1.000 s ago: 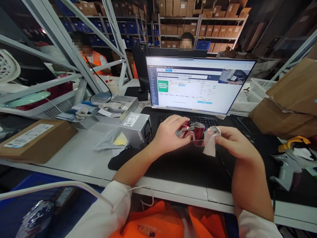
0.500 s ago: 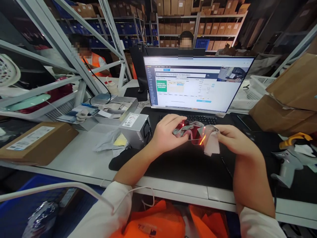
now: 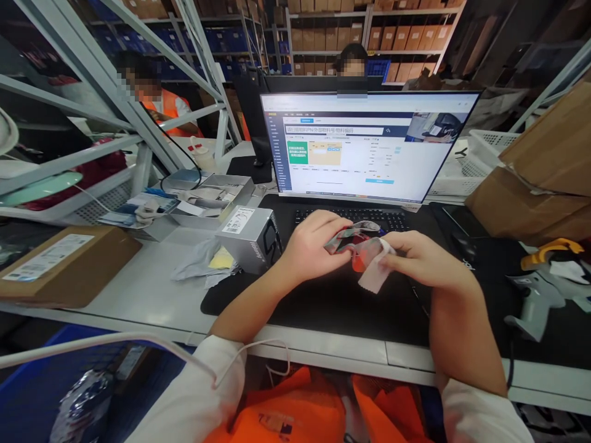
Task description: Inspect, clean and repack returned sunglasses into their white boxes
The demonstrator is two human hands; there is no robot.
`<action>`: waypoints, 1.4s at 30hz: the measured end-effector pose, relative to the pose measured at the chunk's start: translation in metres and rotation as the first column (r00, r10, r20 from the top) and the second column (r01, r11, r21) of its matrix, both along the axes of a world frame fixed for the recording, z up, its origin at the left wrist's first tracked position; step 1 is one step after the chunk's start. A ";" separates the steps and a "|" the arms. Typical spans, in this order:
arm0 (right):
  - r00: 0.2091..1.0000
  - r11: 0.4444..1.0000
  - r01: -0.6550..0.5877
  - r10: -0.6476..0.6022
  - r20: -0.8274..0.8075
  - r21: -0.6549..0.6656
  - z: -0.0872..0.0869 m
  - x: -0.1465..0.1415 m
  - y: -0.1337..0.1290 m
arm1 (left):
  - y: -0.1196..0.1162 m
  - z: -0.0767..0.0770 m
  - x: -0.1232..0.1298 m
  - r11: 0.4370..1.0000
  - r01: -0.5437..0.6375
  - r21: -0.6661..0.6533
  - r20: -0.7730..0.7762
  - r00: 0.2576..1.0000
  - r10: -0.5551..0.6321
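Note:
My left hand (image 3: 318, 246) is closed on one side of a pair of sunglasses (image 3: 359, 263) with a red mirrored lens and a greyish, see-through frame. They are held above the black desk mat, in front of the keyboard (image 3: 390, 220). Pinched in my right hand (image 3: 413, 255) is a pale cleaning cloth (image 3: 377, 275) with a zigzag edge, which lies against the lens and hides part of it. My right fingertips are partly covered by the cloth. Left of my left hand stands a grey box (image 3: 249, 240) with a white label.
Behind the hands is a lit monitor (image 3: 351, 160). A barcode scanner (image 3: 535, 304) and stacked cartons (image 3: 521, 209) occupy the right. On the left lie a brown carton (image 3: 64, 264), crumpled plastic wrap (image 3: 196, 261) and an open grey box (image 3: 217, 197). Two people are beyond the desk.
My right hand has shifted left with the cloth, which now covers more of the lens. The sunglasses have turned, and less red lens shows. The view has tilted slightly down.

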State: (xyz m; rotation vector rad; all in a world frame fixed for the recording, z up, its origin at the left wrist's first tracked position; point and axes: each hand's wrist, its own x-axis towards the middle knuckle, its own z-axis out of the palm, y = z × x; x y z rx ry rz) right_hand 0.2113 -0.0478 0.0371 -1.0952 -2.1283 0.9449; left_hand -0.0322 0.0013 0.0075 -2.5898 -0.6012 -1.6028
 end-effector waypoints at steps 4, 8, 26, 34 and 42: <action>0.998 1.000 0.016 -0.017 -0.056 -0.016 -0.003 0.017 0.007 | 0.005 0.006 -0.005 0.995 -0.064 -0.077 0.086 0.994 0.071; 0.987 0.995 0.101 -0.099 -0.127 0.007 -0.011 0.015 0.008 | 0.007 0.005 -0.003 0.988 -0.093 -0.126 0.117 0.987 0.108; 0.726 0.723 0.659 -0.537 -0.430 0.209 -0.059 -0.065 0.026 | 0.023 -0.006 -0.001 0.942 -0.318 -0.105 0.237 0.912 0.335; 0.621 0.789 0.609 -0.417 -0.664 0.075 -0.076 -0.092 0.017 | 0.026 -0.008 0.000 0.955 -0.270 -0.127 0.304 0.905 0.296; 0.572 0.770 0.602 -0.228 -0.788 0.214 -0.078 -0.119 0.010 | 0.014 -0.026 0.020 0.995 -0.090 -0.045 0.301 0.949 0.099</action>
